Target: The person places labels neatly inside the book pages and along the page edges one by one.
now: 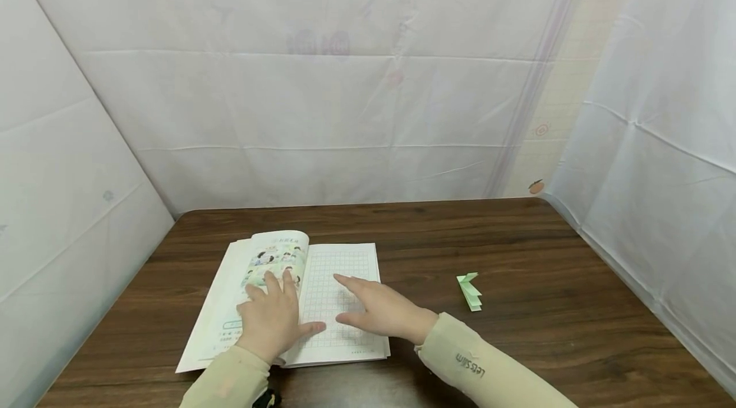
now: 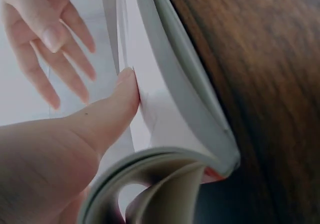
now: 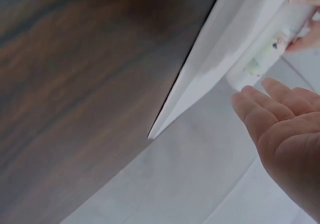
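Observation:
An open book [image 1: 319,347] lies on the left half of the table, with a printed grid on its right page [image 1: 322,287] and colour pictures on the curved left page [image 1: 267,261]. My left hand [image 1: 270,318] rests spread on the left page, its thumb reaching across the fold onto the grid. In the left wrist view the pages [image 2: 170,184] curl beside that thumb [image 2: 120,102]. My right hand [image 1: 382,307] is over the grid page with fingers extended and thumb apart, holding nothing. From the right wrist, its fingers [image 3: 270,102] appear beside the book [image 3: 200,79].
A small folded piece of pale green paper [image 1: 471,293] sits on the dark wooden table [image 1: 535,255], right of the book. White cloth [image 1: 322,114] hangs behind the table and along both sides.

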{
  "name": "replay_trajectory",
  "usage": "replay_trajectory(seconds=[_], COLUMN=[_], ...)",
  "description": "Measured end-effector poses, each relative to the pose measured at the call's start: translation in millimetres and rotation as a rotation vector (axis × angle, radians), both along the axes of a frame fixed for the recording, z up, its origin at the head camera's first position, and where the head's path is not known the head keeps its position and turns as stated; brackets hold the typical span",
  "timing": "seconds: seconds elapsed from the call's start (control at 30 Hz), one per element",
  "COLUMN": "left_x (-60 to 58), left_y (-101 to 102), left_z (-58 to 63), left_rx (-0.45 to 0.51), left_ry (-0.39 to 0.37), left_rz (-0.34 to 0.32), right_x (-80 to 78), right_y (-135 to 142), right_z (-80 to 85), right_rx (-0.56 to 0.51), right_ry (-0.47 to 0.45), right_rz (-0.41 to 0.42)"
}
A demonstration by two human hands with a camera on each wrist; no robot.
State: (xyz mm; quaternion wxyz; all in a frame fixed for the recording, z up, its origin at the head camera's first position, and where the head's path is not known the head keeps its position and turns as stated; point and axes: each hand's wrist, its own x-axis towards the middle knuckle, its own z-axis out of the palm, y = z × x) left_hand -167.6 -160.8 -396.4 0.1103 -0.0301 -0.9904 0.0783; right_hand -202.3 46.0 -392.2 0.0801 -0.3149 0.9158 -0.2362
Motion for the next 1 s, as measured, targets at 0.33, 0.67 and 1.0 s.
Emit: replay_trajectory(seconds=[0.33, 0.67, 1.0], left_x=[0.6, -0.1, 1.4], left_y=[3, 3, 2], left_z=[-7.0, -8.1, -6.7], left_rx=[0.012, 0.060, 0.028], left_ry=[-0.024, -0.070, -0.067], left_rz=[0.014, 0.031, 0.032], right_x=[-8.3, -23.0, -24.6], right_y=[29, 87, 154], right_z=[7.7, 22.7, 20.7], right_rx=[-0.107, -0.121, -0.041], right_ry=[-0.010, 0.049, 0.057], right_rz=[-0.088, -0.267, -0.323])
